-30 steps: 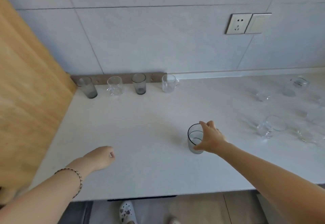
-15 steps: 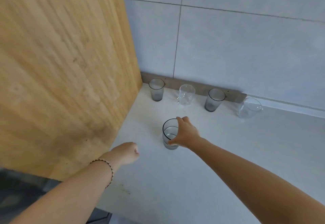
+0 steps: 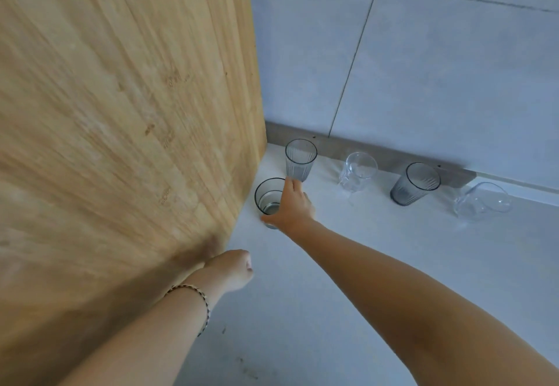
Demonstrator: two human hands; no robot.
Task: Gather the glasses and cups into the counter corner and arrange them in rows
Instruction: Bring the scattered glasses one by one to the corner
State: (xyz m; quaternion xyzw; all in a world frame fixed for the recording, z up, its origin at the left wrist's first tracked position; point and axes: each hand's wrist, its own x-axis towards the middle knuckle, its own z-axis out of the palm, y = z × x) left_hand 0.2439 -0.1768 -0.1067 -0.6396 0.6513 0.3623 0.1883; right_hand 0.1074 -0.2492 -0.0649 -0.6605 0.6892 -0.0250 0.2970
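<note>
My right hand (image 3: 290, 208) grips a smoky grey glass (image 3: 267, 198) by its rim and side, close to the wooden panel and just in front of the corner glass. Along the back wall stands a row: a grey ribbed glass (image 3: 300, 159) in the corner, a clear cup (image 3: 357, 172), another grey glass (image 3: 416, 183) and a clear cup (image 3: 482, 205) at the right. My left hand (image 3: 231, 269) is a loose fist with nothing in it, hovering over the counter near the panel's lower edge.
A tall wooden side panel (image 3: 121, 143) walls off the left of the white counter (image 3: 332, 295). Grey wall tiles (image 3: 423, 67) and a low brown backsplash strip (image 3: 390, 155) close the back.
My right hand has carried the grey glass left and back, from mid-counter to beside the wooden panel in front of the corner glass. The view has swung left toward the corner.
</note>
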